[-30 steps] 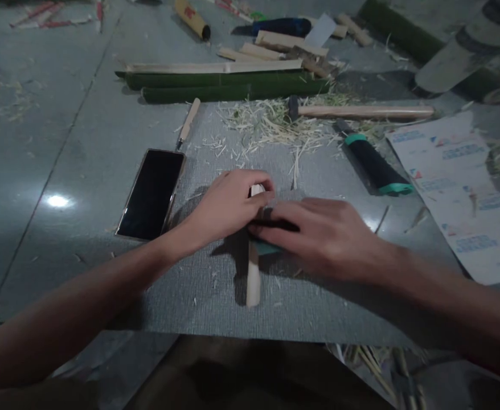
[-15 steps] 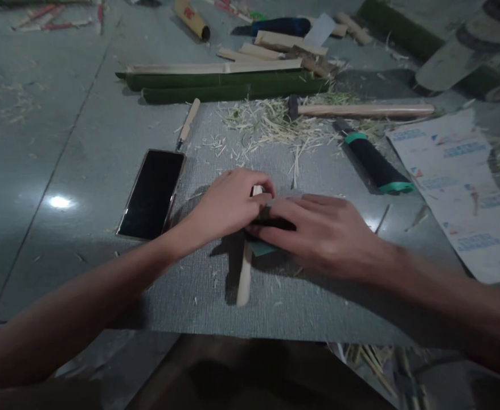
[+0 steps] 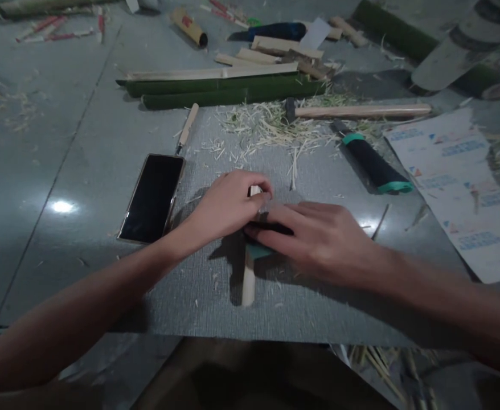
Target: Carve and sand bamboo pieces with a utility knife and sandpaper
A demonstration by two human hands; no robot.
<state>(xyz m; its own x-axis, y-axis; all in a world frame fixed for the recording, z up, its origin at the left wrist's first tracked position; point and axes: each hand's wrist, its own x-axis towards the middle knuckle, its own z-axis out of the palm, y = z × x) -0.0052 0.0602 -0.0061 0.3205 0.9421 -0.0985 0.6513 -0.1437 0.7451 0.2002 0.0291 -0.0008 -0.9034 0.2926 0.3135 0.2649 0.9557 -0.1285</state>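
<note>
A pale bamboo strip [image 3: 249,282] lies lengthwise on the grey table mat, its near end in sight and its middle covered by my hands. My left hand [image 3: 233,199] is closed around the far part of the strip, fingers curled over it. My right hand [image 3: 318,236] pinches a folded piece of dark green sandpaper [image 3: 259,250], pressed against the strip just nearer to me than the left fingers. The right fingertips and part of the sandpaper are hidden.
A phone [image 3: 151,196] lies left of my hands, with a wooden-handled tool [image 3: 187,130] beyond it. Farther back are green bamboo pieces [image 3: 224,94], shavings [image 3: 271,125] and a hammer [image 3: 361,111]. Rightward lie a black-and-green-handled knife [image 3: 372,162] and a printed sheet [image 3: 459,188].
Both hands keep their grips. The near end of the bamboo strip has swung slightly right, and the sandpaper has shifted a little. The whole view has moved slightly.
</note>
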